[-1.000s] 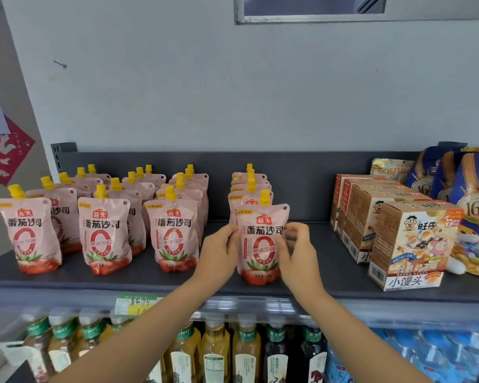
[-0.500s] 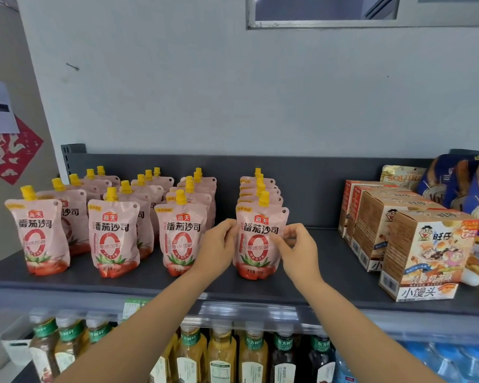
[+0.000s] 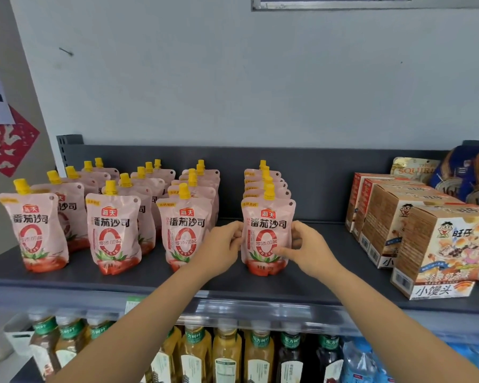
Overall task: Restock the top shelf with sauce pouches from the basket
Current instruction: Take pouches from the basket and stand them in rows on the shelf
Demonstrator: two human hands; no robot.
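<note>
A pink sauce pouch [image 3: 266, 233] with a yellow cap stands upright at the front of the rightmost pouch row on the dark top shelf [image 3: 327, 288]. My left hand [image 3: 222, 250] grips its left edge and my right hand [image 3: 307, 248] grips its right edge. Several more pouches line up behind it. Three other rows of pouches [image 3: 114, 230] stand to the left. The basket is not in view.
Brown snack boxes [image 3: 437, 244] stand in a row at the right, with blue snack bags [image 3: 465, 178] behind them. Bottled drinks [image 3: 224, 355] fill the shelf below. A grey wall rises behind the shelf back panel [image 3: 315, 183].
Both hands have stayed on the front pouch of the right row while it shifted slightly back into line. The camera has drifted, so the view sits a little lower and to the right.
</note>
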